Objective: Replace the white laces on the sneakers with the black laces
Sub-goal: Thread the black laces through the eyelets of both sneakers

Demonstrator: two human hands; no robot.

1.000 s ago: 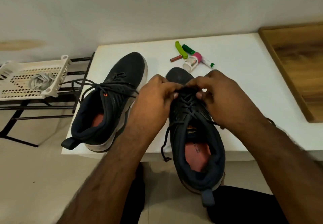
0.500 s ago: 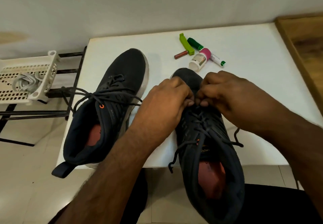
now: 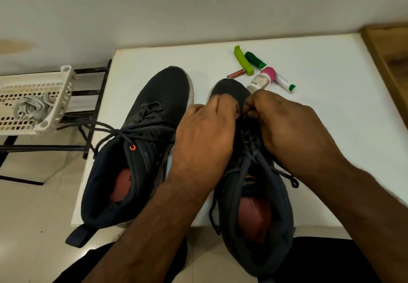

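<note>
Head view: my left hand (image 3: 206, 132) and right hand (image 3: 284, 124) meet over the right sneaker (image 3: 254, 194), fingers curled, each pinching the black lace (image 3: 249, 150) at the lowest eyelets near the toe. Its loose ends trail back toward my wrists, one on each side of the shoe. The left sneaker (image 3: 141, 150) sits just beyond my left hand on the desk (image 3: 331, 128), already laced black and loosely knotted. White laces (image 3: 33, 108) lie in the basket (image 3: 64, 97), well off to the left. To do this step well, I judge: pull both sides evenly, keep the lace flat and untwisted, snug the low crossings first, then work up toward the tongue.
</note>
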